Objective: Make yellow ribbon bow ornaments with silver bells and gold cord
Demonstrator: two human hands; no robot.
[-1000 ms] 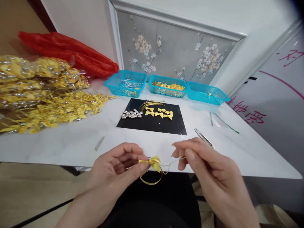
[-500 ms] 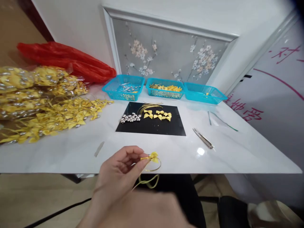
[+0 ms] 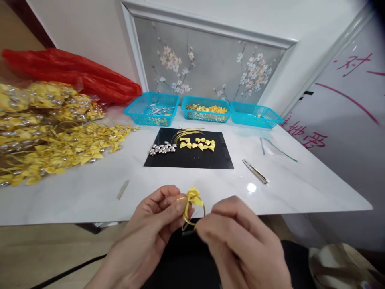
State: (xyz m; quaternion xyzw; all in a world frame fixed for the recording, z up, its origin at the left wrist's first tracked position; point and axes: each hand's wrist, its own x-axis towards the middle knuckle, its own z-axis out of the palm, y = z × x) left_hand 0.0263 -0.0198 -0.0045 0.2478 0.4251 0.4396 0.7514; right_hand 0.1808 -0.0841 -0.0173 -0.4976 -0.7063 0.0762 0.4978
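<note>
My left hand (image 3: 159,220) pinches a yellow ribbon bow (image 3: 194,195) between thumb and fingers, just above the table's front edge. A gold cord (image 3: 204,210) curves from the bow in a loop. My right hand (image 3: 240,241), slightly blurred, is closed with its fingertips at the low end of that loop, pinching the cord. Beyond the hands, a black mat (image 3: 189,160) carries silver beads (image 3: 164,148), several yellow bows (image 3: 198,146) and a bundle of gold cords (image 3: 188,131).
Thread snips (image 3: 255,171) lie right of the mat. Three blue baskets, left (image 3: 152,116), middle (image 3: 207,116) and right (image 3: 255,116), line the wall. Finished-looking yellow bow pieces (image 3: 75,148) pile at left beside a red bag (image 3: 72,74). A strip of tape (image 3: 122,189) lies nearer.
My right hand has moved from a blur low in front to the right of the bow, onto the cord loop. My left hand keeps the bow. The view has shifted slightly.
</note>
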